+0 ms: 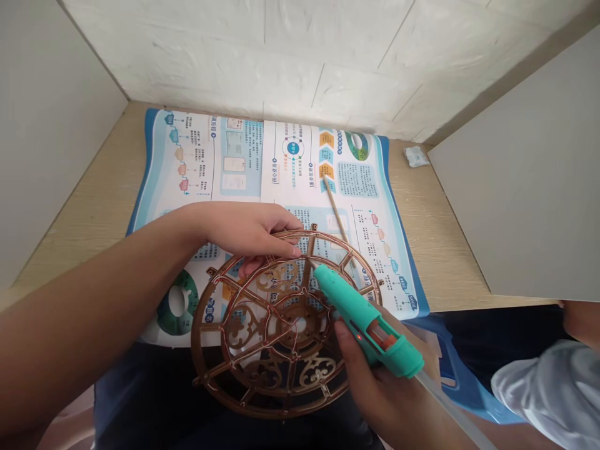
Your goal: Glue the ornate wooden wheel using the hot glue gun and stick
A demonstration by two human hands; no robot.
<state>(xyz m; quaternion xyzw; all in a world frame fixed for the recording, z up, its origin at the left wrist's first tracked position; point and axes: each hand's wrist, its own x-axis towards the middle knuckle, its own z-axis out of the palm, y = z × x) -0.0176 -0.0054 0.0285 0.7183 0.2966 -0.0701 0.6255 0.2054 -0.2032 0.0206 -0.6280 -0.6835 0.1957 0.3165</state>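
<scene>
My left hand (255,232) grips the far rim of a round, bronze-coloured openwork frame (205,327), thumb on top and fingers underneath. The frame has spokes, scroll ornaments and thin copper-coloured wire running along its rings. It tilts over the near table edge and my lap. In my right hand (375,381) is a teal hot glue gun (363,319), wrapped by my fingers, with a small red light lit on its side. The gun's nozzle points at a spoke near the rim, close beside my left thumb; whether it touches cannot be told.
Printed poster sheets (290,169) cover the wooden table (443,212). A thin wooden stick (335,206) lies behind the frame. At the back right sits a small white packet (416,156). Grey panels flank both sides. A person's sleeve (548,381) and a blue stool (450,356) are at right.
</scene>
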